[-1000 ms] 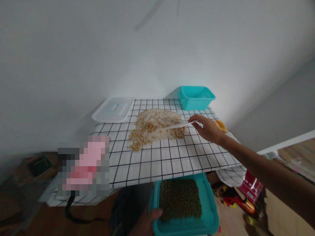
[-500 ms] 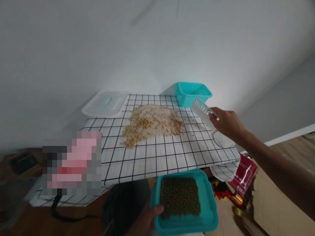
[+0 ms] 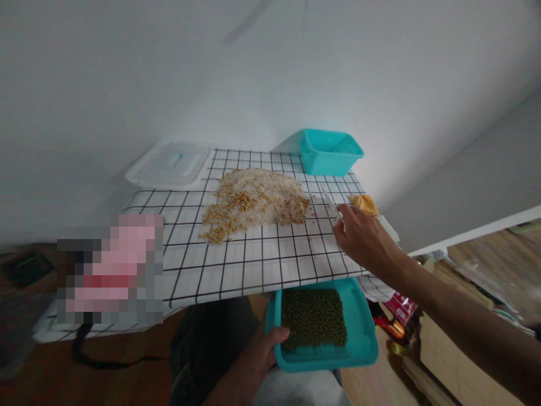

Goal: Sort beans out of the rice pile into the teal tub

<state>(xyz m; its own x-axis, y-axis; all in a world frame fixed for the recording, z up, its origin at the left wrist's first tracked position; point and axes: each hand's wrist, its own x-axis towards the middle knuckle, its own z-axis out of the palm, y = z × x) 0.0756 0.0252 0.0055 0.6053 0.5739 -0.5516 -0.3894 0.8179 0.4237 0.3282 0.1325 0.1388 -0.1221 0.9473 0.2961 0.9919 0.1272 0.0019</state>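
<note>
My left hand (image 3: 267, 351) grips the near left rim of a teal plastic tub (image 3: 359, 356) just below the table's front edge. Small green beans (image 3: 313, 317), like mung beans, cover much of its bottom. Over the right side of the table, my right hand (image 3: 362, 234) is closed on a white slotted scoop (image 3: 331, 201), now seen nearly edge-on. To its left lies a heap of rice mixed with yellow soybeans (image 3: 262, 197), with a few loose grains between the heap and the scoop.
A second teal tub (image 3: 329, 164) stands at the back right against the wall. A clear lid (image 3: 171, 164) lies at the back left. Beyond my right hand is a yellow cloth-like item (image 3: 366, 204). Red packaging (image 3: 399, 307) and other items lie on the floor at right.
My right hand has moved left and down with the scoop, which has turned from face-on to edge-on. The yellow item has come into view. My left hand still holds the tub.
</note>
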